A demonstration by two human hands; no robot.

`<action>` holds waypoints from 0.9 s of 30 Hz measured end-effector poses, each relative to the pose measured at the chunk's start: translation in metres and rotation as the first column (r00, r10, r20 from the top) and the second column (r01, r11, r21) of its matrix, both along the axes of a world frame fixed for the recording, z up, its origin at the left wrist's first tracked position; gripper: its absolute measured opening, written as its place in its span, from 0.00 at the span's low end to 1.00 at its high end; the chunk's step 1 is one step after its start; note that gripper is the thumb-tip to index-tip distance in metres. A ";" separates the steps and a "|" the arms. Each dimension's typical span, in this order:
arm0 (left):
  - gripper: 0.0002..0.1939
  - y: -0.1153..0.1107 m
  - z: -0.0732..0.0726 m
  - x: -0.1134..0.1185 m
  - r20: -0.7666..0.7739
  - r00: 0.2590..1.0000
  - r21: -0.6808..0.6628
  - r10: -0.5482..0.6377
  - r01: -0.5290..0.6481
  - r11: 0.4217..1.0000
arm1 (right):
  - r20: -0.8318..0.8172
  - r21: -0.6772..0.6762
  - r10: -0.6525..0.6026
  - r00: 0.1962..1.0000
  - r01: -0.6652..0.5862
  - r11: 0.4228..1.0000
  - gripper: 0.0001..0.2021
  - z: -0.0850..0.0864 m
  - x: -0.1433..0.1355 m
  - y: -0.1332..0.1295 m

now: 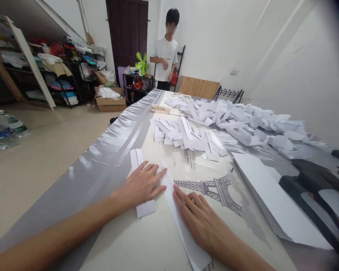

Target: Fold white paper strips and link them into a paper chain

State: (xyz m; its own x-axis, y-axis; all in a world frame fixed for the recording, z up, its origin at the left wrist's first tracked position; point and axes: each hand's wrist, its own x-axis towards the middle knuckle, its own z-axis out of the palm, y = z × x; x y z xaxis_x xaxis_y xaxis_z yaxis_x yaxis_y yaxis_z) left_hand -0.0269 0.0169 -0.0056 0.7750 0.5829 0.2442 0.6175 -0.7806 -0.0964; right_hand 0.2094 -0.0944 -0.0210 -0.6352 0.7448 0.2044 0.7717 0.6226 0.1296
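A long strip of folded white paper (pixel 196 256) lies slantwise on the table between my hands. My left hand (pixel 147 181) rests with fingers spread, its thumb and index fingertip touching the upper part of this strip. Stretched along the strip's right edge, the fingers of my right hand (pixel 194 210) lie flat on the paper. Under my left hand is another folded white piece (pixel 146 209); its middle is hidden, and a narrow end (pixel 136 155) shows beyond the fingers.
Ahead lies a pile of folded paper strips (pixel 183 133), with a larger heap of folded paper (pixel 243 118) behind. A stack of white sheets (pixel 274 199) is at the right. The table mat (pixel 147 244) bears a tower print. A person (pixel 165 56) stands at the far end.
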 end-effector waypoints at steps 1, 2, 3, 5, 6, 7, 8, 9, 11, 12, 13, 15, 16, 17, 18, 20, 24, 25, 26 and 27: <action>0.28 0.000 0.000 0.000 -0.004 1.000 0.012 -0.003 0.003 1.000 | 0.010 0.002 0.007 1.000 -0.007 1.000 0.30 0.001 0.000 0.000; 0.28 0.000 0.000 0.001 -0.004 1.000 0.021 -0.006 0.006 1.000 | 0.016 0.005 0.013 1.000 -0.013 1.000 0.30 0.002 0.000 0.000; 0.28 0.000 0.000 0.001 -0.004 1.000 0.027 -0.009 0.010 1.000 | 0.017 0.009 0.018 1.000 -0.018 1.000 0.30 0.003 0.000 0.001; 0.28 0.000 0.000 0.002 -0.013 1.000 0.032 -0.014 0.015 0.999 | 0.019 0.012 0.027 0.999 -0.027 1.000 0.29 0.004 -0.001 0.001; 0.28 0.000 0.000 0.002 -0.023 0.999 0.030 -0.024 0.025 0.999 | 0.017 0.014 0.030 0.999 -0.031 0.999 0.29 0.004 -0.001 0.002; 0.28 0.000 0.000 0.003 -0.032 0.999 0.025 -0.040 0.041 0.999 | 0.015 0.013 0.031 0.999 -0.031 0.999 0.29 0.004 -0.002 0.002; 0.28 0.001 -0.001 0.003 -0.040 0.997 0.016 -0.060 0.061 0.998 | 0.013 0.013 0.030 0.999 -0.030 0.999 0.29 0.004 -0.002 0.002; 0.29 0.001 -0.001 0.003 -0.046 0.996 0.002 -0.081 0.081 0.997 | 0.012 0.012 0.027 1.000 -0.027 1.000 0.29 0.004 -0.002 0.003; 0.29 0.002 -0.001 0.003 -0.047 0.994 -0.035 -0.102 0.101 0.994 | 0.014 0.006 0.019 1.000 -0.019 1.000 0.28 0.004 -0.002 0.003; 0.29 0.002 -0.001 0.004 -0.043 0.994 -0.052 -0.097 0.095 0.994 | 0.016 0.004 0.016 1.000 -0.016 1.000 0.28 0.004 -0.002 0.003; 0.29 0.001 -0.001 0.004 -0.039 0.995 -0.068 -0.088 0.085 0.994 | 0.017 0.005 0.014 1.000 -0.014 1.000 0.28 0.003 -0.003 0.003; 0.29 0.000 -0.001 0.006 -0.019 0.998 -0.091 -0.055 0.054 0.994 | 0.014 0.024 0.012 1.000 -0.012 1.000 0.28 0.002 -0.003 0.002; 0.30 -0.001 -0.001 0.008 -0.001 0.999 -0.098 -0.037 0.037 0.995 | 0.011 0.042 0.011 1.000 -0.012 0.999 0.29 0.001 -0.003 0.002; 0.31 -0.002 -0.002 0.010 0.022 1.000 -0.101 -0.013 0.015 0.995 | 0.009 0.062 0.010 1.000 -0.010 0.998 0.29 0.000 -0.004 0.001; 0.32 -0.003 -0.003 0.013 0.044 0.999 -0.102 0.011 -0.006 0.995 | 0.009 0.082 0.010 1.000 -0.010 0.997 0.30 -0.001 -0.004 0.001; 0.35 -0.003 -0.004 0.018 0.067 0.997 -0.111 0.049 -0.041 0.993 | 0.014 0.107 0.010 1.000 -0.012 0.994 0.31 -0.004 -0.005 0.001; 0.36 -0.003 -0.002 0.021 0.071 0.996 -0.123 0.059 -0.050 0.991 | 0.017 0.171 0.027 0.999 -0.029 0.985 0.30 -0.007 -0.005 0.002; 0.35 -0.003 -0.001 0.021 0.068 0.996 -0.131 0.059 -0.050 0.990 | 0.021 0.192 0.028 0.999 -0.032 0.981 0.29 -0.008 -0.003 0.001; 0.35 -0.003 0.000 0.020 0.064 0.996 -0.142 0.063 -0.054 0.988 | 0.029 0.214 0.032 0.999 -0.037 0.976 0.28 -0.009 -0.002 -0.001; 0.35 -0.004 0.001 0.019 0.061 0.996 -0.153 0.070 -0.060 0.987 | 0.040 0.234 0.029 0.999 -0.038 0.971 0.27 -0.011 0.001 -0.005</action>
State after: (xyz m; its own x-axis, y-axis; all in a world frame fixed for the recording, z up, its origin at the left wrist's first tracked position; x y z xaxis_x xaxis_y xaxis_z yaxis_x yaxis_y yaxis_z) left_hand -0.0078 0.0133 -0.0051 0.7197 0.6651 0.1991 0.6682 -0.7415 0.0615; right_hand 0.2103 -0.0989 -0.0318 -0.6693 0.6568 0.3473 0.7429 0.5969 0.3030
